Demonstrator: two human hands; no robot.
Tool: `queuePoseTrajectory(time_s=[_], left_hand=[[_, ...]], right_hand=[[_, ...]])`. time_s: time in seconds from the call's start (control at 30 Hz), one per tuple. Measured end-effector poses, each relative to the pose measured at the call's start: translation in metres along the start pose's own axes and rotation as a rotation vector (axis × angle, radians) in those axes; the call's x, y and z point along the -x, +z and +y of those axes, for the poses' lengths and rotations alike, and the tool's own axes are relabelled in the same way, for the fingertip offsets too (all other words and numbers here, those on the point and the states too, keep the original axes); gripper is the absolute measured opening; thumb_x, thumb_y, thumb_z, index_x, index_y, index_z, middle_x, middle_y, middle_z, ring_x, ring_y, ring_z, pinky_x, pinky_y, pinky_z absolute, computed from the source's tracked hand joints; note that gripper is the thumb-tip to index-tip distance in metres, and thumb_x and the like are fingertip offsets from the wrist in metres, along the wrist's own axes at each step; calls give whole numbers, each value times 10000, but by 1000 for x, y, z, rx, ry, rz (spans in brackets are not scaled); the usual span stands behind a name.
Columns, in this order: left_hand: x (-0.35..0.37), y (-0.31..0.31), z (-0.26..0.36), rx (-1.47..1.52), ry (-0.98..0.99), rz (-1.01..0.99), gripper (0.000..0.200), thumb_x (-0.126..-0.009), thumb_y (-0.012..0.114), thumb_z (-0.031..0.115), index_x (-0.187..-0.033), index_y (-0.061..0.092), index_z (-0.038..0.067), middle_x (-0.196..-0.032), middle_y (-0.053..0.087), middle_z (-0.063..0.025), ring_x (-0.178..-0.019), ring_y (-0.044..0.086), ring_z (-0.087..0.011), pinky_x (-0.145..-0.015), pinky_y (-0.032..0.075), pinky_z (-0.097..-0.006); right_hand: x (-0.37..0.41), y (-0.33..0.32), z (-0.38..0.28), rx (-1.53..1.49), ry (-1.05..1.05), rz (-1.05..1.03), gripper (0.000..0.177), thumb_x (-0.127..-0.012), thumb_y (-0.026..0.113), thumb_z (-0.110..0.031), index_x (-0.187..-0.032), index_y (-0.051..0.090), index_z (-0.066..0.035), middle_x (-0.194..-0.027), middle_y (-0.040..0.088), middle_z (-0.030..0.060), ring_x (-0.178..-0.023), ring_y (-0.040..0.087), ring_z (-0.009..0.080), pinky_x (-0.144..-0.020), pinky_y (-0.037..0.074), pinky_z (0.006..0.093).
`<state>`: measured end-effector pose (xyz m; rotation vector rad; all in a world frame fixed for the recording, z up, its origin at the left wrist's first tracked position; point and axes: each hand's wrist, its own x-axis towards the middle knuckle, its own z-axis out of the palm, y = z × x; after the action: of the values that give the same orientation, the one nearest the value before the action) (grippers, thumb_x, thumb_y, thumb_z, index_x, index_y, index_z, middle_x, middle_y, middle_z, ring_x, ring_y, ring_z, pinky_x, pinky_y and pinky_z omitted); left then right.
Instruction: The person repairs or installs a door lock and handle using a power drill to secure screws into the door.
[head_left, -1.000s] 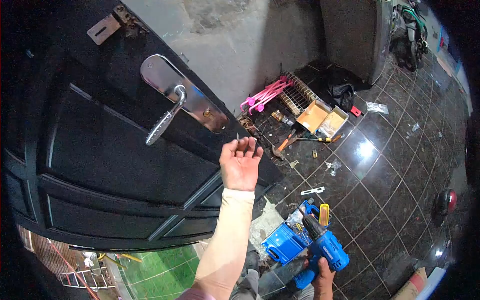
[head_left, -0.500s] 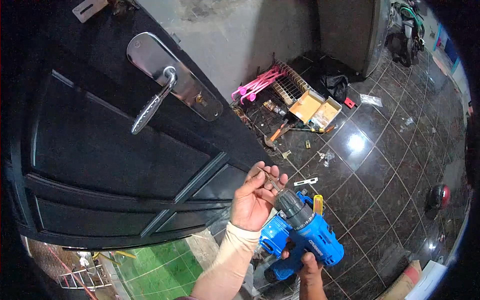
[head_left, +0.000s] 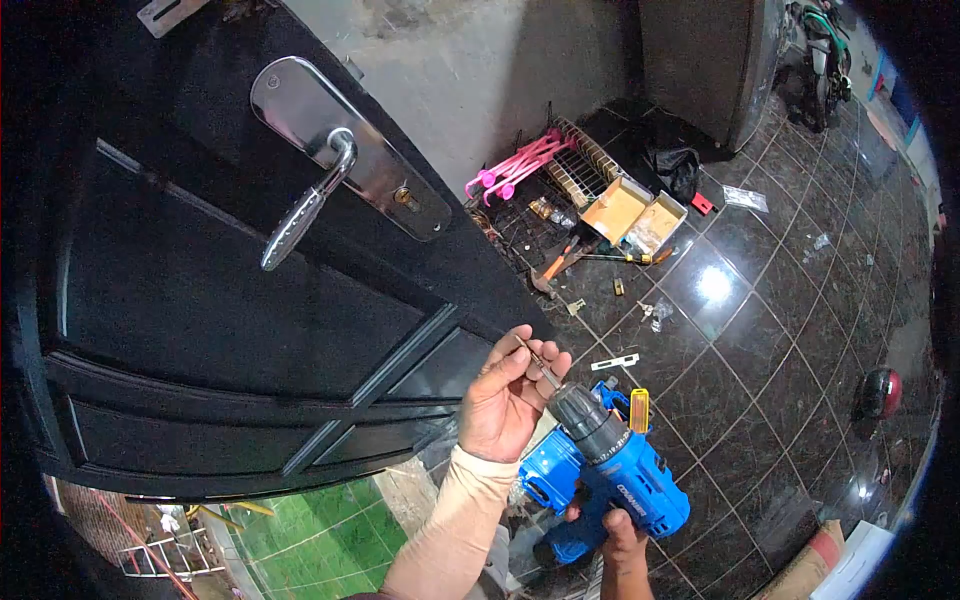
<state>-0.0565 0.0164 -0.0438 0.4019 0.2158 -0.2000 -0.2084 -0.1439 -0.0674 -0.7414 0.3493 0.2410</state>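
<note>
My right hand (head_left: pixel 622 540) is wrapped round the handle of a blue cordless drill (head_left: pixel 640 485), whose black chuck points up and left. A thin drill bit (head_left: pixel 541 367) sticks out of the chuck, its far end brownish. The fingers of my left hand (head_left: pixel 505 400) pinch that bit near its tip, palm turned up. Left of both hands stands a dark panelled door (head_left: pixel 230 290) with a chrome lever handle (head_left: pixel 308 205) on a long plate. Whether the bit's tip carries a screw is too small to tell.
Below the drill lies a blue tool case (head_left: pixel 550 470) beside a yellow bit holder (head_left: pixel 639 410). On the dark tiled floor are a hammer (head_left: pixel 553 268), an opened cardboard box (head_left: pixel 617 208), a metal strike plate (head_left: pixel 614 362) and pink tubing (head_left: pixel 515 170). A red helmet-like object (head_left: pixel 882 393) is at right.
Both hands and the drill keep nearly the same pose. The view shifts slightly, and my left fingers move a little on the bit.
</note>
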Motion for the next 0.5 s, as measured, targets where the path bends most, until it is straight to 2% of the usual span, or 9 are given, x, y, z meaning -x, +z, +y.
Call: queuePoseTrajectory(time_s=[0.07, 0.13, 0.23, 0.3, 0.4, 0.47, 0.5], left_hand=[[0, 7, 1, -96, 4, 40, 240, -972, 525, 19, -1203, 589, 3, -1072, 675, -151, -1062, 667, -278, -988, 555, -435], [0, 10, 2, -167, 9, 81, 231, -972, 531, 27, -1192, 593, -1, -1066, 677, -153, -1051, 671, -279, -975, 562, -427], [-2, 12, 6, -209, 14, 117, 224, -974, 536, 44, -1185, 595, -1, -1079, 676, -152, -1049, 671, -279, -974, 560, -420], [-3, 15, 9, -200, 8, 108, 225, -977, 535, 53, -1188, 592, 0, -1096, 672, -149, -1048, 669, -277, -983, 551, -417], [-10, 19, 20, -252, 27, 58, 240, -979, 536, 68, -1205, 584, 4, -1125, 664, -141, -1075, 656, -277, -1019, 521, -435], [-17, 23, 29, -261, 51, 19, 252, -980, 531, 72, -1218, 579, 7, -1140, 659, -138, -1106, 641, -282, -1043, 499, -455], [-20, 26, 33, -265, 61, 0, 258, -980, 529, 74, -1225, 576, 9, -1147, 656, -137, -1121, 633, -285, -1055, 488, -464]], right_hand=[[-2, 3, -10, 37, -39, -22, 775, -720, 858, -457, -1232, 554, 40, -1037, 658, 135, -831, 668, 260, -795, 535, 375], [-5, -40, 22, 366, -250, 8, 803, -716, 849, -514, -1222, 549, 34, -1022, 655, 113, -853, 656, 256, -811, 518, 373], [-16, -20, 0, 595, -400, 40, 869, -689, 844, -592, -1204, 525, 32, -996, 639, 81, -895, 632, 234, -831, 496, 359], [-22, 1, -9, 495, -454, 72, 877, -671, 856, -589, -1188, 521, 35, -1008, 633, 89, -895, 634, 229, -819, 499, 355], [-34, -1, -1, 486, -343, -46, 795, -718, 835, -554, -1154, 523, 33, -856, 702, 56, -909, 657, 196, -789, 510, 338], [-44, 25, -13, 510, -331, -63, 662, -765, 784, -574, -1084, 621, -17, -727, 715, -7, -869, 657, 187, -733, 490, 334], [-50, 31, -14, 559, -359, -76, 623, -764, 771, -592, -1036, 655, -44, -740, 717, -8, -850, 652, 202, -722, 480, 343]])
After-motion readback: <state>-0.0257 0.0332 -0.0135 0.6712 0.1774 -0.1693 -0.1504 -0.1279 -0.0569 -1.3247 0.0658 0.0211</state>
